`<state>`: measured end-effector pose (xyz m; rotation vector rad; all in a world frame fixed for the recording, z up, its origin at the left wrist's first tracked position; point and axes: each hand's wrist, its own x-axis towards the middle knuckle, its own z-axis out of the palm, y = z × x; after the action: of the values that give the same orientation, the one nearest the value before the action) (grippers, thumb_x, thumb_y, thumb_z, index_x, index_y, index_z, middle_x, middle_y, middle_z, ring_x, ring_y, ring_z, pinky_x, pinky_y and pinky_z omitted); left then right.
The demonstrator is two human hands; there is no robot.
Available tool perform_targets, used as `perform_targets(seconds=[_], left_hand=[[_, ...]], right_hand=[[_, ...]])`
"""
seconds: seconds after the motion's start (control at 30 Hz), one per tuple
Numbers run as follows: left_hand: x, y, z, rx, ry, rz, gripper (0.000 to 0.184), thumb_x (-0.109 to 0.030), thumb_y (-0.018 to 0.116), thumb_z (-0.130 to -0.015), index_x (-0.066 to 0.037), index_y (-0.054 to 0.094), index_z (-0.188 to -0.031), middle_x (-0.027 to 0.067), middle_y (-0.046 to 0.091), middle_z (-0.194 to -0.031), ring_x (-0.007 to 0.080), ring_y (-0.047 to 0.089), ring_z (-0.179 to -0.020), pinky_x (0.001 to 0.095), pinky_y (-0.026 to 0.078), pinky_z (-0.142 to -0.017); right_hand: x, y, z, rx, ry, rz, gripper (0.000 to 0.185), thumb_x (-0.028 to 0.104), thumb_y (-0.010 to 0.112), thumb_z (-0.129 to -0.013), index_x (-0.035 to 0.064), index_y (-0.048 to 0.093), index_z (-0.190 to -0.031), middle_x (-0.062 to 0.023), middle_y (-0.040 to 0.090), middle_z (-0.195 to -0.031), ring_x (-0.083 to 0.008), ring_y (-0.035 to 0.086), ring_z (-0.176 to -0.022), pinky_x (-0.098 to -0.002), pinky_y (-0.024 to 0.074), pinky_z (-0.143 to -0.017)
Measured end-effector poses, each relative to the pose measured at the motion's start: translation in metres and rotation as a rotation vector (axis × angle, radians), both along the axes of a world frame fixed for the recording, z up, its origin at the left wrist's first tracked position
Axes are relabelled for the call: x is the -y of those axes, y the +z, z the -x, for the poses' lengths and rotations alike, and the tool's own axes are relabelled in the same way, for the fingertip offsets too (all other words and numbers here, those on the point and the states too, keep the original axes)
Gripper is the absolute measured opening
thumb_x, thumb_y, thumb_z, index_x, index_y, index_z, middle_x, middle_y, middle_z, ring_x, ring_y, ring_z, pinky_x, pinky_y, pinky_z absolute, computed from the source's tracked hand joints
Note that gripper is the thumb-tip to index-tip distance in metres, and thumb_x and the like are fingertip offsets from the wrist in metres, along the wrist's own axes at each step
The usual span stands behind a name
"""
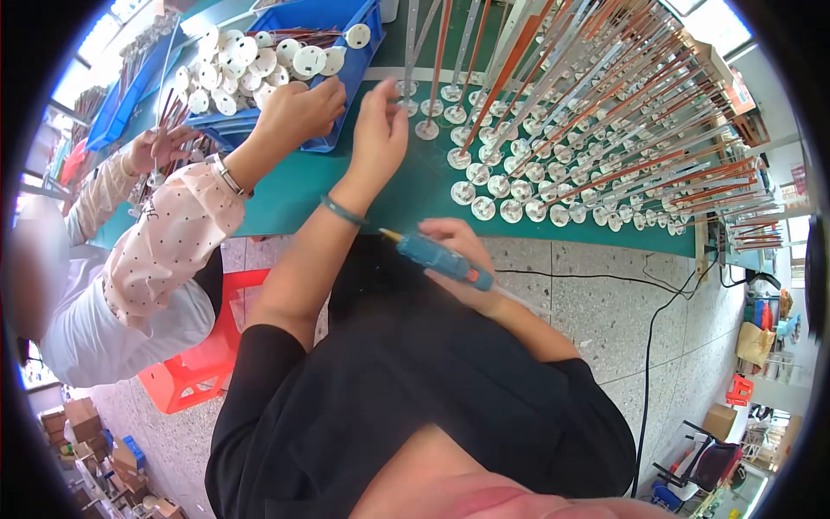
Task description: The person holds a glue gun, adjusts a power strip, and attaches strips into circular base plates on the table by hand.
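My left hand (380,134), with a dark bangle at the wrist, is raised over the near edge of the green table (415,186). Its thumb and fingers look apart, slightly blurred, beside an upright pale strip (411,43) on a round base. Nothing shows in that hand. My right hand (462,251) is closed around a blue glue gun (441,259), whose narrow tip points left towards my left forearm. Round white bases (483,208) stand in rows to the right, with long grey and reddish-brown strips rising from them.
A co-worker's hand (298,112) reaches over a blue bin (354,65) of white discs (233,60) at the left. The co-worker's other hand (160,147) is farther left. A red stool (194,372) stands below. A black cable (648,372) runs across the floor.
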<state>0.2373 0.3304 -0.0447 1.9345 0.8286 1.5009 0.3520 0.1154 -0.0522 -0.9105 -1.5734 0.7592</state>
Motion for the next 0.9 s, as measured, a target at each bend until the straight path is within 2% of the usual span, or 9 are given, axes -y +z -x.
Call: perform_targets(seconds=[0.07,0.17,0.27,0.3,0.4,0.5,0.6,0.83,0.9], left_hand=[[-0.025,-0.001,-0.015,-0.009,0.104,0.001,0.05,-0.005,0.066,-0.083,-0.002,0.049,-0.13,0.0135,0.058,-0.111,0.021,0.063,-0.079,0.0315,0.052,-0.072],[-0.055,0.002,-0.024,-0.131,0.167,0.094,0.041,-0.013,0.069,-0.082,-0.001,0.057,-0.12,0.0128,0.063,-0.102,0.02,0.064,-0.075,0.0315,0.051,-0.068],[-0.066,0.01,-0.017,-0.29,0.063,0.181,0.029,-0.018,0.068,-0.084,-0.001,0.064,-0.107,0.0116,0.066,-0.088,0.0194,0.064,-0.073,0.0324,0.05,-0.064],[-0.061,0.012,-0.017,-0.22,0.103,0.14,0.021,-0.019,0.068,-0.085,0.0,0.066,-0.094,0.0112,0.067,-0.078,0.0208,0.065,-0.074,0.0331,0.05,-0.064],[-0.043,0.009,-0.01,-0.344,0.211,0.101,0.017,-0.016,0.067,-0.085,0.0,0.062,-0.091,0.0131,0.065,-0.078,0.0267,0.063,-0.073,0.0356,0.048,-0.063],[-0.009,0.011,0.0,-0.317,0.247,-0.149,0.012,-0.01,0.065,-0.087,-0.001,0.057,-0.086,0.0153,0.061,-0.077,0.0333,0.059,-0.073,0.0395,0.046,-0.062],[0.022,0.026,0.004,-0.302,0.242,-0.152,0.008,-0.004,0.061,-0.088,-0.001,0.055,-0.086,0.0174,0.057,-0.079,0.0368,0.056,-0.072,0.0425,0.045,-0.062],[0.05,0.03,-0.003,-0.298,-0.005,-0.003,0.008,-0.003,0.061,-0.086,0.0,0.054,-0.088,0.0182,0.057,-0.083,0.0399,0.058,-0.076,0.0438,0.046,-0.064],[0.053,0.027,-0.013,-0.331,-0.021,-0.076,0.007,-0.002,0.061,-0.088,0.001,0.056,-0.09,0.0163,0.058,-0.082,0.0341,0.059,-0.07,0.0386,0.046,-0.061]], right_hand=[[0.007,-0.005,-0.015,0.025,-0.051,-0.004,0.031,-0.002,0.074,-0.074,0.0032,0.061,-0.101,-0.0149,0.058,-0.121,-0.0298,0.056,-0.111,-0.0393,0.0465,-0.094],[0.017,-0.014,-0.028,0.062,-0.093,0.022,0.03,-0.003,0.073,-0.074,0.003,0.06,-0.101,-0.0146,0.06,-0.118,-0.0294,0.058,-0.107,-0.0387,0.0463,-0.092],[0.018,-0.018,-0.035,0.025,-0.089,0.036,0.03,-0.002,0.073,-0.074,0.0031,0.06,-0.101,-0.0147,0.061,-0.117,-0.0292,0.059,-0.105,-0.0383,0.0459,-0.092],[0.016,-0.018,-0.036,0.015,-0.081,0.039,0.03,-0.002,0.073,-0.074,0.0032,0.06,-0.101,-0.0147,0.061,-0.117,-0.0291,0.059,-0.105,-0.0383,0.0457,-0.092],[0.012,-0.02,-0.038,0.001,-0.066,0.035,0.029,-0.001,0.073,-0.075,0.0033,0.06,-0.101,-0.0143,0.062,-0.116,-0.0289,0.059,-0.104,-0.0383,0.0455,-0.091],[0.008,-0.023,-0.039,-0.023,-0.046,0.018,0.028,0.0,0.073,-0.076,0.0032,0.061,-0.101,-0.0136,0.062,-0.114,-0.0284,0.06,-0.103,-0.0379,0.0455,-0.091],[0.006,-0.025,-0.038,-0.042,-0.028,0.021,0.028,0.001,0.074,-0.076,0.003,0.061,-0.1,-0.0134,0.063,-0.113,-0.0276,0.06,-0.103,-0.0369,0.0456,-0.09],[0.007,-0.025,-0.035,-0.057,-0.028,0.024,0.029,0.002,0.075,-0.074,0.0021,0.061,-0.1,-0.0132,0.063,-0.112,-0.0271,0.06,-0.101,-0.0359,0.0465,-0.088],[0.007,-0.028,-0.035,-0.053,-0.04,0.009,0.029,0.002,0.075,-0.074,0.002,0.062,-0.1,-0.013,0.063,-0.112,-0.027,0.061,-0.1,-0.0358,0.0468,-0.088]])
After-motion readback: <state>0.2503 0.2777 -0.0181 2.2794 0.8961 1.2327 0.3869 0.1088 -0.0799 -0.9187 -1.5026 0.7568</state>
